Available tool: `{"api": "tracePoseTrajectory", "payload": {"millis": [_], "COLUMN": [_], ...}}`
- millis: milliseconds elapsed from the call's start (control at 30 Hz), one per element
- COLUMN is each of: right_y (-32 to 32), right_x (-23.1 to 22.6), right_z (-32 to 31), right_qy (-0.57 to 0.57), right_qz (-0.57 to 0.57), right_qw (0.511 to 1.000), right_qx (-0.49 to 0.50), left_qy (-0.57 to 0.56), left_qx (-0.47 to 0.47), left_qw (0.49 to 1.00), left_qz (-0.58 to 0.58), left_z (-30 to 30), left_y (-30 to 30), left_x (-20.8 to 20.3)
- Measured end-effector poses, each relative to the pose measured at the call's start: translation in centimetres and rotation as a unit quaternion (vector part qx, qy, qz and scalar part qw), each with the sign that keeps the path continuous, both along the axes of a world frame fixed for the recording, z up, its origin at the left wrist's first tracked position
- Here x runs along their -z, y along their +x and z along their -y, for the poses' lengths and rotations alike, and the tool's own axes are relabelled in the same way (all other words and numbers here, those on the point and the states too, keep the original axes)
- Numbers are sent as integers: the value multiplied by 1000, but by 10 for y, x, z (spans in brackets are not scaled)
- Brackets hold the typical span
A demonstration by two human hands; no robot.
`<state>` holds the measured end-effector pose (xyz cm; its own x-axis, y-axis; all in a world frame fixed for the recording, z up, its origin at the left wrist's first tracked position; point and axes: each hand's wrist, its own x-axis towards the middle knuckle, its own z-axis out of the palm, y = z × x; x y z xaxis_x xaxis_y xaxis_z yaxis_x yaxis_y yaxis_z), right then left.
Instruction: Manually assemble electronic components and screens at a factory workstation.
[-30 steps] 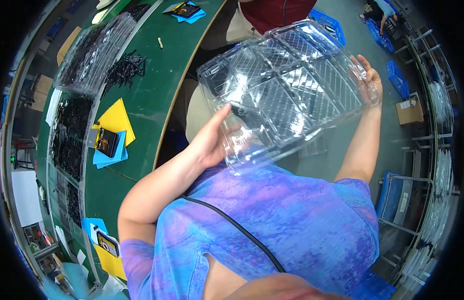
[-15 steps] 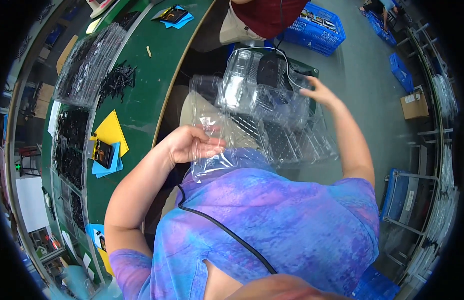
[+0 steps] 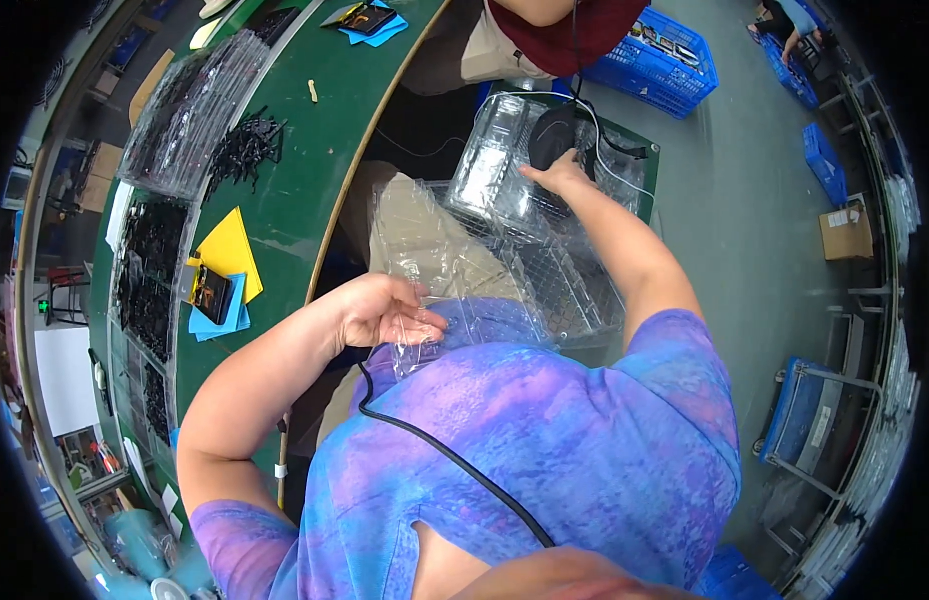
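Note:
My left hand (image 3: 390, 312) has a clear plastic tray (image 3: 425, 235) by its edge, the thumb on one side and the fingers on the other. The tray lies across my lap, with more clear sheets (image 3: 570, 290) beside it. Farther off, my right hand (image 3: 563, 176) reaches over a stack of clear plastic trays (image 3: 495, 165), thumb and fingers apart. Its fingertips are next to a black pouch-like thing (image 3: 553, 138) lying on the stack; whether they touch it I cannot tell. A white cable (image 3: 597, 125) curves round the pouch.
To the left runs a green workbench (image 3: 295, 190) with black strips (image 3: 247, 150), a yellow sheet (image 3: 230, 245) and bundled clear trays (image 3: 200, 110). A person in dark red (image 3: 565, 35) sits ahead, near a blue crate (image 3: 660, 65). A blue trolley (image 3: 805, 415) stands at right.
My right hand has moved left and inward, from beside the stack to over it near the black pouch. The clear sheets have settled lower over my lap. My left hand keeps its hold.

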<state>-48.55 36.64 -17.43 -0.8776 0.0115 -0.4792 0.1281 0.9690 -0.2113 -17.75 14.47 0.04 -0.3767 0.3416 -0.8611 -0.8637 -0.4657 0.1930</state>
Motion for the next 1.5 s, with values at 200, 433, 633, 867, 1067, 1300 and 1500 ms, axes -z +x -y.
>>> {"api": "tracePoseTrajectory", "payload": {"millis": [200, 433, 633, 867, 1067, 1300, 1500], "right_y": [-41, -99, -140, -159, -172, -197, -187], "right_x": [38, 58, 52, -5, -84, -128, -159], "right_z": [-12, -84, -107, -121, -126, -148, -137], "right_qy": [-52, -131, -193, -233, -126, -145, -117], "right_qz": [-6, -92, -20, -139, -329, -375, -406], "right_qw": [998, 985, 980, 962, 929, 913, 902], "right_qx": [-46, -68, -42, -32, -114, -71, -87], "left_qy": [-48, -114, -184, -147, -141, -125, -96], "left_qx": [7, 50, 97, 111, 124, 212, 203], "left_qw": [998, 991, 976, 981, 978, 964, 965], "left_qz": [-29, -56, -60, -65, -92, -97, -136], "left_z": [5, 3, -5, 9, 12, 18, 8], "left_y": [-6, -30, -63, -103, -144, -167, -187], "left_x": [-6, 13, 14, 39, 71, 101, 125]}}
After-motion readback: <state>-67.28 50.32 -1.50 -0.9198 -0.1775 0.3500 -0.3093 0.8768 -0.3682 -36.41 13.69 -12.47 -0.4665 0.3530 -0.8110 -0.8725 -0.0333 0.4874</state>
